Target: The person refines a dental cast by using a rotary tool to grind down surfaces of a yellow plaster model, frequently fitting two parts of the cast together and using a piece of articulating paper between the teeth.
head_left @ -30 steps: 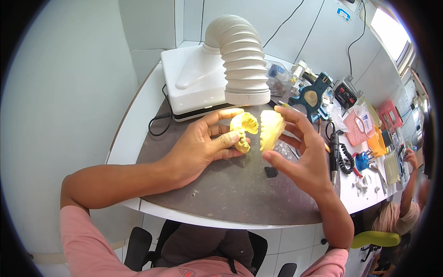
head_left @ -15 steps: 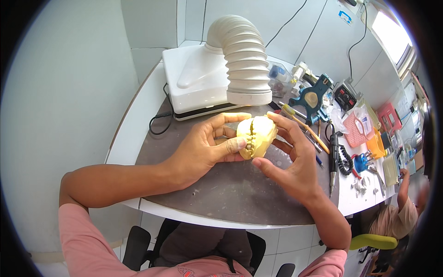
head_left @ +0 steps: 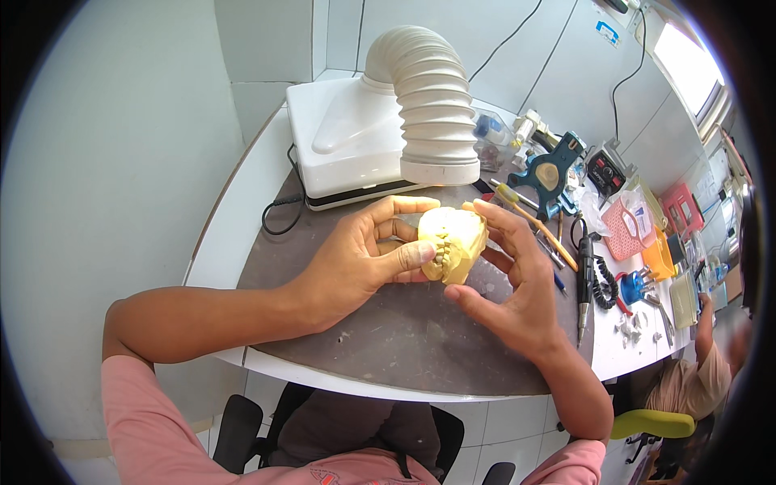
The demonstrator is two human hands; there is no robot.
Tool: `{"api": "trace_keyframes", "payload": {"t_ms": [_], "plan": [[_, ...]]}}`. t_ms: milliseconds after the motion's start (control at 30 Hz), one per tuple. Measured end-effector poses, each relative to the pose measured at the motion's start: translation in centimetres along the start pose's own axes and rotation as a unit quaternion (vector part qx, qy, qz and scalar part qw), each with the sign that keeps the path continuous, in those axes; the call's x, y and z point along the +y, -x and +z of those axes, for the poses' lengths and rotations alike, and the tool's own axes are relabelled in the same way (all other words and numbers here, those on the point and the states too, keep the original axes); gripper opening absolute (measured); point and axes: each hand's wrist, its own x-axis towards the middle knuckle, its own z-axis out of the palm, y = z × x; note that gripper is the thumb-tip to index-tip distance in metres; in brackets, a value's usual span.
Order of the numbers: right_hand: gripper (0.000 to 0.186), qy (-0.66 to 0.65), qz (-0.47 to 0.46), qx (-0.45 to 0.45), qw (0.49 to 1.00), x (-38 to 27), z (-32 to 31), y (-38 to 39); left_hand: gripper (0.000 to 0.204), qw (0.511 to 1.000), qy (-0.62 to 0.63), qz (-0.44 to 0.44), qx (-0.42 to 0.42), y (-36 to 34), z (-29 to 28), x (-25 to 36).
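Observation:
Two pale yellow plaster dental casts are held up over the grey work mat (head_left: 388,339), their rows of teeth facing and meeting. My left hand (head_left: 360,255) grips the left cast (head_left: 432,226), thumb on its near side and fingers around the back. On the other side, my right hand (head_left: 521,295) holds the right cast (head_left: 466,242) with fingertips along its far upper edge. The right thumb lies close under the cast's near end; whether it touches is hard to tell. My fingers hide parts of both casts' outer sides.
A white extraction box (head_left: 343,133) stands behind, its ribbed hose (head_left: 436,113) hanging just beyond the casts. To the right lie a brush (head_left: 537,222), a black handpiece (head_left: 584,283), a blue-green articulator (head_left: 550,166) and a pink basket (head_left: 626,226). A co-worker (head_left: 691,372) sits far right.
The dark gap between the two casts has mostly closed, and the teeth now meet. The casts have turned slightly, and my right thumb sits a little lower.

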Motion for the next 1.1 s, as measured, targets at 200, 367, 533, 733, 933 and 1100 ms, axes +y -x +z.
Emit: {"api": "trace_keyframes", "payload": {"t_ms": [200, 367, 533, 733, 933, 1100], "plan": [[0.073, -0.023, 0.011, -0.002, 1.000, 0.0, 0.0, 0.2, 0.049, 0.999, -0.033, 0.015, -0.001, 0.1, -0.2, 0.1], [0.072, -0.011, 0.036, -0.005, 0.999, -0.4, -0.5, 0.2, 0.052, 0.999, -0.037, 0.019, 0.007, 0.1, -0.3, -0.1], [0.067, -0.120, 0.066, 0.030, 0.990, -0.1, -0.2, 0.4, 0.056, 0.998, -0.056, 0.028, -0.006, 0.2, -0.2, -0.1], [0.060, -0.145, 0.080, 0.020, 0.986, 0.4, -0.4, 0.5, 0.056, 0.995, -0.093, 0.027, 0.012, 0.3, -0.2, -0.1], [0.059, -0.148, 0.087, 0.011, 0.985, 0.5, -0.4, 0.5, 0.056, 0.996, -0.080, 0.028, 0.020, 0.2, -0.2, -0.1], [0.059, -0.147, 0.085, 0.012, 0.985, 0.7, -0.3, 0.5, 0.054, 0.995, -0.097, 0.021, 0.023, 0.2, -0.3, 0.0]]}}
